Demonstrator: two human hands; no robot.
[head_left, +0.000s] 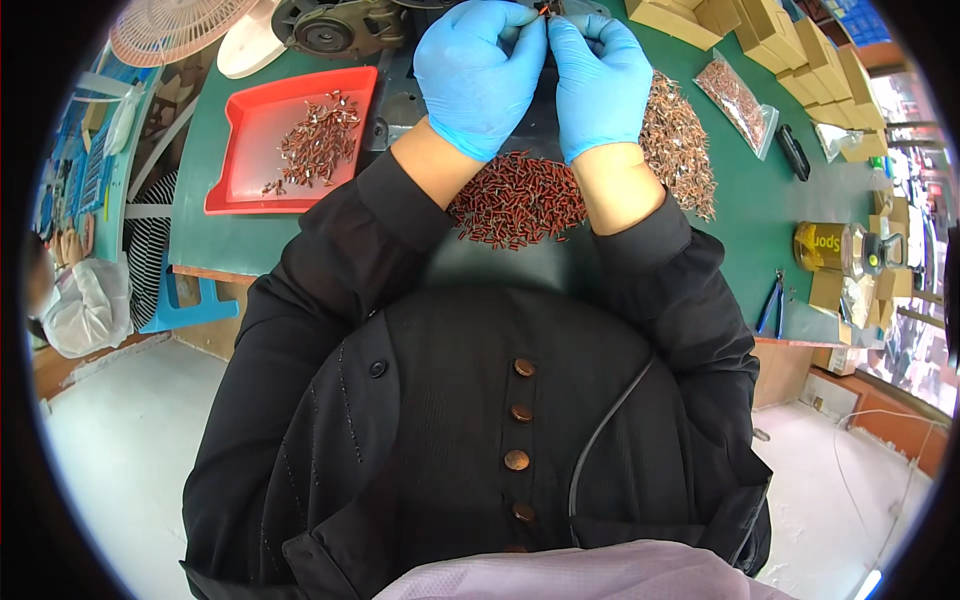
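Note:
Both my hands wear blue gloves and meet at the far edge of the green table [750, 220]. My left hand [478, 75] and my right hand [600, 85] pinch one small reddish part [544, 12] between their fingertips. Below my wrists lies a pile of small dark red parts [515, 200]. A second, lighter copper-coloured pile [680, 135] spreads to the right of my right hand. The red tray [250, 170] at the left holds several finished reddish parts [320, 140].
A dark machine [340, 25] stands behind the tray, with a fan [170, 25] at the far left. Cardboard boxes [790, 50], a bag of parts [740, 100], a yellow jar [830, 245] and blue pliers [772, 305] sit on the right. Another person [85, 300] sits at left.

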